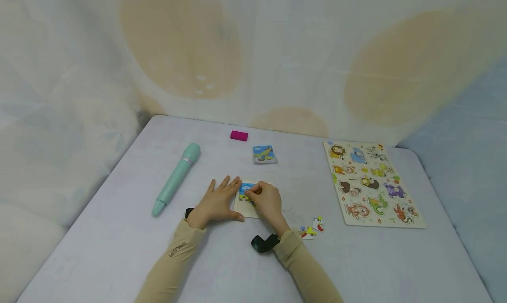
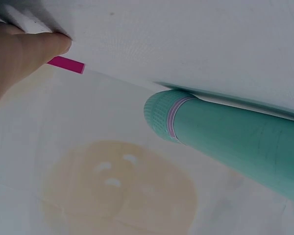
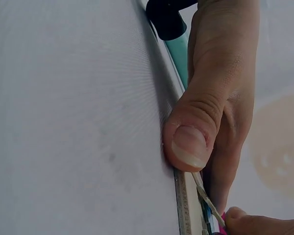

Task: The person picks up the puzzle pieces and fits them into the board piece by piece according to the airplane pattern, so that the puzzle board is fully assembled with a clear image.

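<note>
A small wooden puzzle tray [image 1: 248, 211] lies flat on the table, with blue and yellow picture pieces [image 1: 245, 188] in its upper left part. My left hand [image 1: 219, 202] rests spread along the tray's left side, thumb [image 3: 190, 142] at its near edge. From the right, my right hand [image 1: 267, 201] reaches over the tray and pinches a thin puzzle piece [image 3: 208, 199], tilted against the tray in the right wrist view. The fingers partly cover this piece. Loose puzzle pieces [image 1: 318, 224] lie on the table by the right wrist.
Behind the tray lie a small airplane picture square [image 1: 264, 154] and a magenta block [image 1: 239, 135]. A mint-green pen-shaped device [image 1: 176, 178] is on the left. An animal peg puzzle board [image 1: 368, 184] lies at the right. A cloth backdrop [image 1: 293, 52] hangs behind the table.
</note>
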A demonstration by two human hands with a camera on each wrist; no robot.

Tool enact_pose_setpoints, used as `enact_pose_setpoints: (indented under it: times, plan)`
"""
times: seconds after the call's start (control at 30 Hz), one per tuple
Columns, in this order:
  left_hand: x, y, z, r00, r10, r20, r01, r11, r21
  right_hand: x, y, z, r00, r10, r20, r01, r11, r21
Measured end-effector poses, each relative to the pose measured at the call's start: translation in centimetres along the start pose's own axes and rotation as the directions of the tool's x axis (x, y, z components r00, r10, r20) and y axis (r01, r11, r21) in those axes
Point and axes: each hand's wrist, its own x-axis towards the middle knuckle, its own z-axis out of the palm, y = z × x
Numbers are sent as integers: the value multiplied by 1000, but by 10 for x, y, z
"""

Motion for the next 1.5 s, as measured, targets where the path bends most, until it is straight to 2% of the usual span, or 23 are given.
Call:
enact_pose_setpoints:
  times: [0.2,0.37,0.57,0.77,0.9,1.17,1.37,1.5]
  plan:
    - [0,-1,1,1000,0,-4,0,1000,4,-1,-1,2,999,-34,14,36,995,-92]
    - [1,-1,1,1000,2,-3,-2,1000,5,-3,-4,5,1000,-26,8,27,985,-169]
    - [-1,-2,3,1000,3,-8,-3,1000,6,-3,-4,7,1000,4,18,-1,983,-181]
    - [-3,-1,6,1000,-5,5,5,1000,-11,-3,-7,8,997,44,64,-30,980,-197]
    - [-1,-2,4,1000,-3,-4,3,1000,10,0,-10,5,995,19,94,1,978,-208]
    - [5,-1,-2,1000,-1,7,1,999,36,3,-8,-4,991,-84,105,103,976,-193]
    - [5,0,-2,1000,-2,15,2,999,35,3,-6,-2,994,-59,90,78,974,-213]
    - [3,-1,-2,1000,-7,22,7,1000,25,4,-3,0,990,-46,131,72,977,-201]
